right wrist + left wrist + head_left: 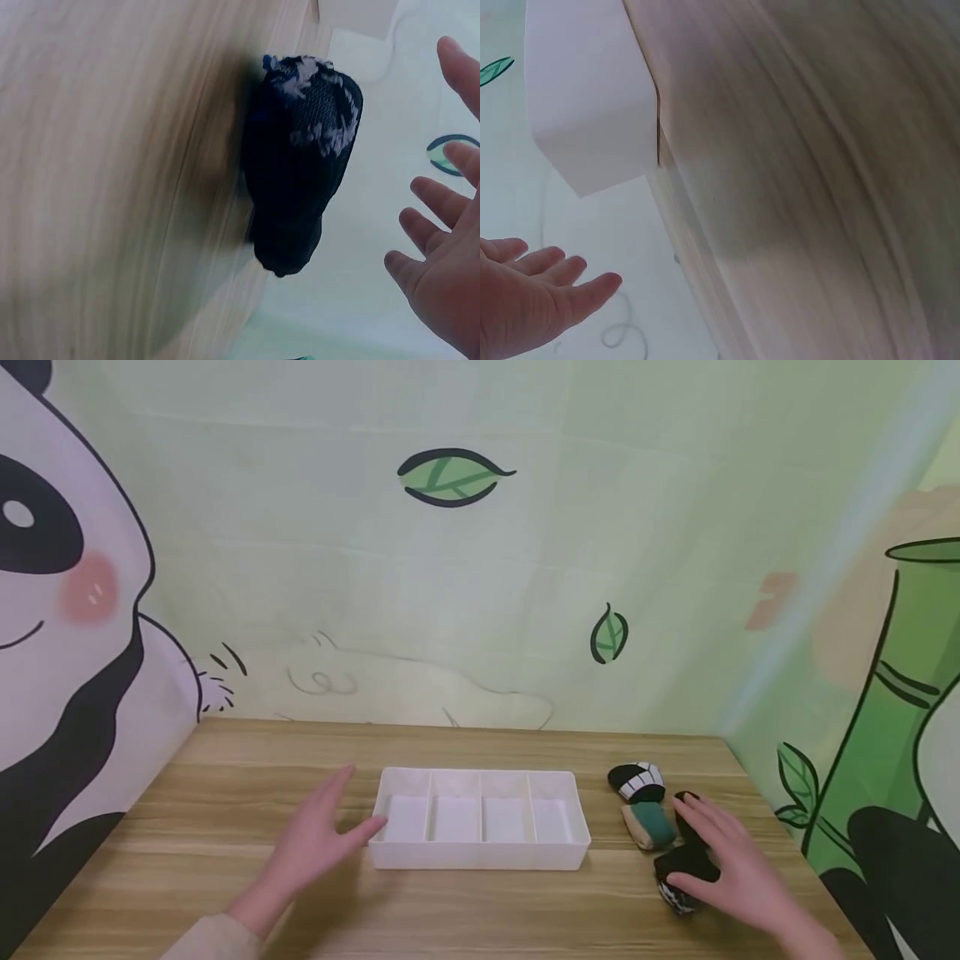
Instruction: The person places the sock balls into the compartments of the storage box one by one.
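A white divided box [480,856] sits mid-table, its row of compartments facing up with nothing in them. My left hand [311,839] hovers at the box's left end, fingers spread and thumb overlapping its corner. To the right lie several rolled socks: a black one with a white grid [637,782], a teal and beige one [649,825], and a black one with a white pattern [300,142] nearest me. Another black sock [687,835] is partly hidden behind my right hand [738,868], which reaches over the group with spread fingers, holding nothing.
The wooden table [480,918] ends at the back against a pale green printed backdrop [480,577]. Panda and bamboo [862,760] pictures rise along the left and right sides.
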